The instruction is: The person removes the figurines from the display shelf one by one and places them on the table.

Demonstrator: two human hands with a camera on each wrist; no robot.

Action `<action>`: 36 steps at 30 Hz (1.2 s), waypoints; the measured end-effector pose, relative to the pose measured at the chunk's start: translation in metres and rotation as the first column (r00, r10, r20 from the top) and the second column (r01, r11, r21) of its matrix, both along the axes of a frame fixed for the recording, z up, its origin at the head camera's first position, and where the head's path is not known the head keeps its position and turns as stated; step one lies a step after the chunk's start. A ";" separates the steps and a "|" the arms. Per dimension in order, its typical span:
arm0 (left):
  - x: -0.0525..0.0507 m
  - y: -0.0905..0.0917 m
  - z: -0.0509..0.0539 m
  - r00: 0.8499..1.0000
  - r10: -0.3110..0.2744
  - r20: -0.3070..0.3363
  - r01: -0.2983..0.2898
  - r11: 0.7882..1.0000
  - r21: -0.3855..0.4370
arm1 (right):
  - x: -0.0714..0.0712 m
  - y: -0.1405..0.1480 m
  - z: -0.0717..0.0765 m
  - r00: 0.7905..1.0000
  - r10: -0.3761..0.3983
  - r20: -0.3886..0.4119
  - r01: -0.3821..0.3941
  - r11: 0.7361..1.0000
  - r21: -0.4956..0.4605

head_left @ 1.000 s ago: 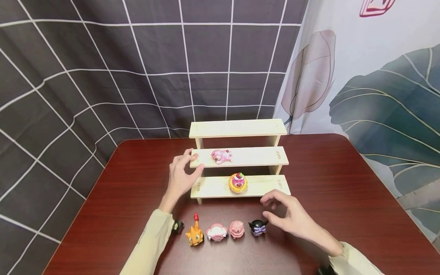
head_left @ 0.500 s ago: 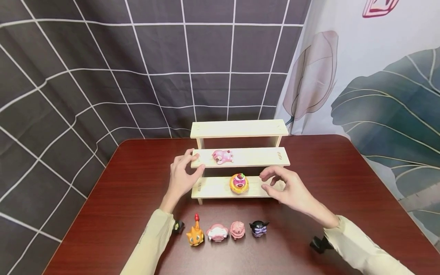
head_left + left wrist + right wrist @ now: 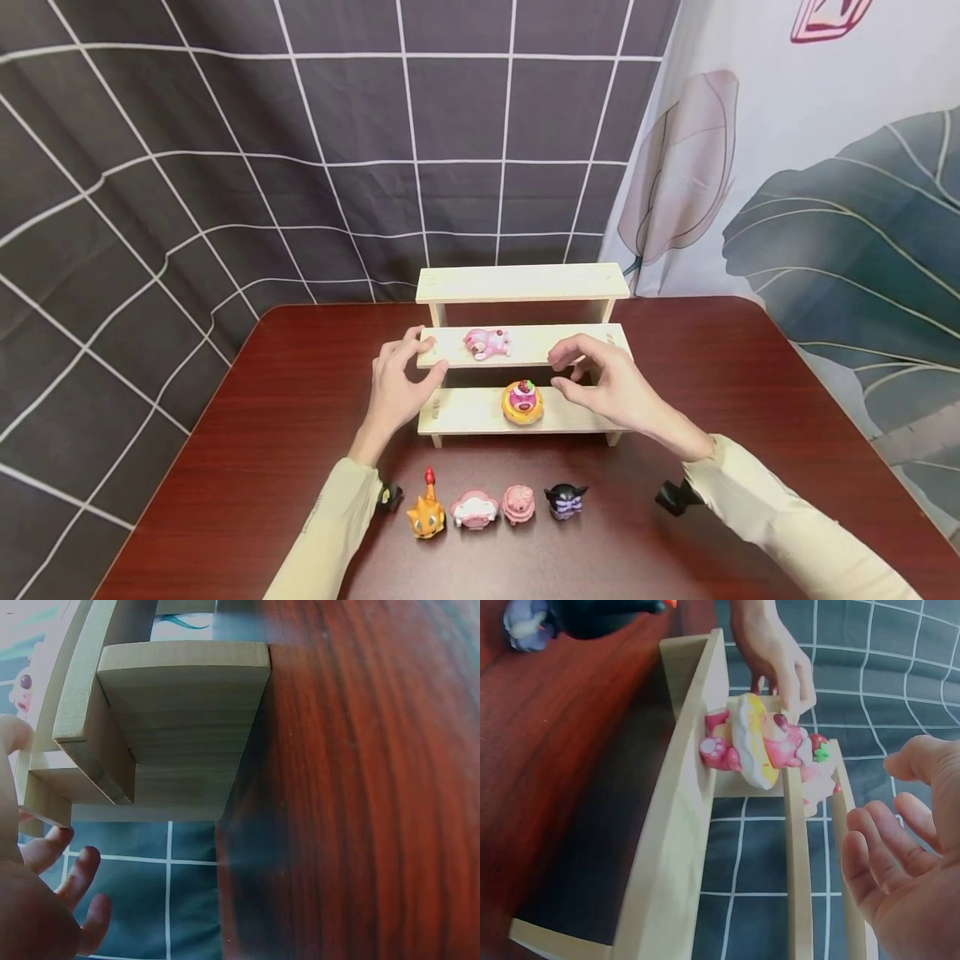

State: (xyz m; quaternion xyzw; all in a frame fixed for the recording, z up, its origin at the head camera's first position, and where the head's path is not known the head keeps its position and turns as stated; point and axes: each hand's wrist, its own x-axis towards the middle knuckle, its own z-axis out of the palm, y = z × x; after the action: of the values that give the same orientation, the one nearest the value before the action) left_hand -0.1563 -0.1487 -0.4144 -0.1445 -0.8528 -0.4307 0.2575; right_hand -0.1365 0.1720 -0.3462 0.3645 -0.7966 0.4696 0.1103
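Up and leftward the right grip (image 3: pixel 618 387) has moved, from beside the black figure (image 3: pixel 566 502) to over the stepped shelf (image 3: pixel 522 283); it hovers with loosely bent fingers, empty, so the arrangement seems unaltered. Left grip (image 3: pixel 397 379) holds the end of the middle board (image 3: pixel 528 346). Just right of it lies the pink figure (image 3: pixel 486 342); between both grips, on the lowest board (image 3: pixel 468 410), sits the yellow-ringed figure (image 3: pixel 522 402).

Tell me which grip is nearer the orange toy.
Left. The left grip holds the middle shelf's left end, beyond the orange toy; the right grip is farther off, empty, near the shelf's right half.
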 end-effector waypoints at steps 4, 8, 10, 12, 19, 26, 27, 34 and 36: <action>0.000 -0.001 -0.001 1.000 0.003 0.001 -0.003 1.000 0.002 | -0.009 -0.002 0.001 1.000 0.028 -0.001 -0.028 1.000 -0.003; 0.000 0.000 -0.001 1.000 0.000 -0.006 0.000 1.000 0.001 | -0.016 -0.007 0.003 0.999 0.035 -0.015 -0.035 0.999 0.005; 0.001 0.000 0.000 1.000 -0.001 -0.011 0.001 1.000 0.002 | -0.019 -0.010 0.004 0.999 0.036 -0.013 -0.036 0.999 0.008; 0.001 0.000 0.000 1.000 -0.001 -0.011 0.001 1.000 0.003 | -0.021 -0.013 0.005 0.999 0.036 -0.010 -0.035 0.999 0.015; 0.002 0.000 -0.001 1.000 0.005 -0.013 -0.005 1.000 -0.002 | -0.030 -0.022 0.008 0.999 0.038 0.011 -0.038 0.999 0.016; 0.000 0.000 -0.001 1.000 0.002 -0.030 -0.002 1.000 -0.006 | -0.040 -0.028 0.010 0.999 0.029 0.039 -0.031 0.999 0.039; 0.000 0.000 -0.001 1.000 0.002 -0.028 -0.003 1.000 -0.007 | -0.041 -0.029 0.010 0.999 0.025 0.044 -0.027 0.999 0.041; 0.000 0.000 -0.002 1.000 0.005 -0.019 -0.006 1.000 -0.013 | -0.049 -0.035 0.009 0.999 0.006 0.045 -0.008 0.999 0.052; 0.000 0.000 -0.002 1.000 0.004 -0.021 -0.005 1.000 -0.012 | -0.051 -0.037 0.009 0.999 0.008 0.036 -0.009 0.999 0.052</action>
State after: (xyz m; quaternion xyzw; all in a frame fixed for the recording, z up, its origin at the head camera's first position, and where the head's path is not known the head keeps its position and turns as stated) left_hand -0.1566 -0.1489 -0.4161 -0.1487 -0.8529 -0.4235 0.2666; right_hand -0.1871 0.1345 -0.3370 0.3622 -0.8088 0.4556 0.0847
